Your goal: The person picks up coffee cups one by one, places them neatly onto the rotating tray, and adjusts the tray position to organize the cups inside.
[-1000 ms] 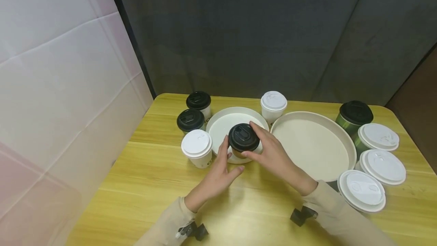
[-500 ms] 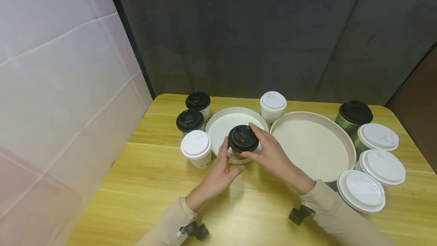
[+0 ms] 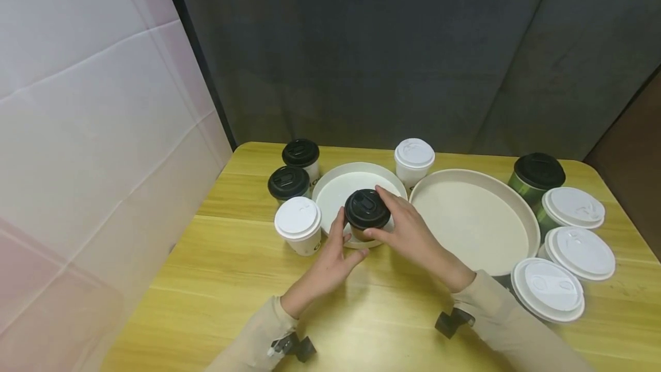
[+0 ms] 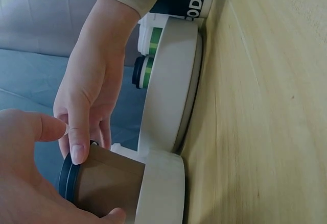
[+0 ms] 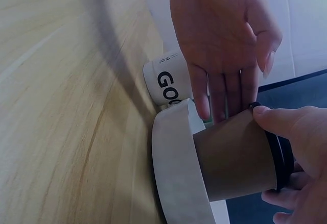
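Observation:
A brown paper coffee cup (image 5: 236,155) with a black lid (image 3: 368,209) stands over the near part of the smaller white round tray (image 3: 338,185); the tray's rim hides its base in both wrist views. My right hand (image 3: 413,237) grips the cup near its lid, thumb on the near side and fingers on the far side. On the cup's left, my left hand (image 3: 327,271) holds its fingers straight along the wall, its thumb off the cup. A white-lidded paper cup (image 3: 298,224) stands just left of that hand.
Two black-lidded cups (image 3: 289,182) stand left of the tray, and a white-lidded cup (image 3: 414,159) behind it. A larger cream round tray (image 3: 472,220) lies to the right. Several lidded cups line its right side, including a green one with a black lid (image 3: 537,174).
The cup and my right hand have shifted very slightly toward me and to the left. My left hand stays nearly still beside the cup.

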Action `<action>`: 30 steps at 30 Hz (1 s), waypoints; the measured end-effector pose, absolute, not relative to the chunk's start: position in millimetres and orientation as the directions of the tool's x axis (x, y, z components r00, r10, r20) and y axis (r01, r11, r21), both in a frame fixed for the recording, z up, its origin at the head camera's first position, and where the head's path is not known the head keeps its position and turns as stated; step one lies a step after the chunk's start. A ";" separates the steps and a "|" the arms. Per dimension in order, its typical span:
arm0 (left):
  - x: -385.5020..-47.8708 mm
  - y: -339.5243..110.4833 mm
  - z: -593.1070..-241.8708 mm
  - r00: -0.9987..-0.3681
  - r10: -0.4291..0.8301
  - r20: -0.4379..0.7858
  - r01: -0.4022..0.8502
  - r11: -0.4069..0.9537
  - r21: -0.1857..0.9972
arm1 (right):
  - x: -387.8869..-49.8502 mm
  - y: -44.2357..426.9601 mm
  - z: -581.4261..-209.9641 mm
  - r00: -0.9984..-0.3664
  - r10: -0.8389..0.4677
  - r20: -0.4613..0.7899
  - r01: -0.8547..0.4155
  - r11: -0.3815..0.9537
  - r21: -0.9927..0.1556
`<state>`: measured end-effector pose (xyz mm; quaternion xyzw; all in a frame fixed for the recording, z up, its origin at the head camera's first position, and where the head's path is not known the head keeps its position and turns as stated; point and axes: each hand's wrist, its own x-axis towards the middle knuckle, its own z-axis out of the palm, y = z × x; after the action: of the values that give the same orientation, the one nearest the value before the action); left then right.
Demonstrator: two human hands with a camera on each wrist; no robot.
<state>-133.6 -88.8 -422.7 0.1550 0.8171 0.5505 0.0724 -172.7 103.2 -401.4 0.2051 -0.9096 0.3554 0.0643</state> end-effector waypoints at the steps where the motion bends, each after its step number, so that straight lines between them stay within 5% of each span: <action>1: -134.0 -88.9 -423.0 -0.941 0.333 0.051 0.172 0.346 0.922 | -172.9 103.2 -401.3 -0.907 -0.329 0.263 -0.421 0.663 -0.619; 22: -132.7 -88.6 -423.0 -0.948 0.316 0.046 0.157 0.335 0.929 | -174.4 103.2 -402.8 -0.878 -0.383 0.287 -0.478 0.708 -0.519; 30: -111.8 -91.0 -415.8 -0.955 0.297 -0.014 0.137 0.482 0.866 | -168.8 107.0 -403.8 -0.833 -0.395 0.388 -0.539 0.739 -0.404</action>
<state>-111.8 -91.0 -415.8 0.1267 0.8569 0.4931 0.0811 -168.8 107.0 -403.8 0.2533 -0.9220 0.2574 0.1398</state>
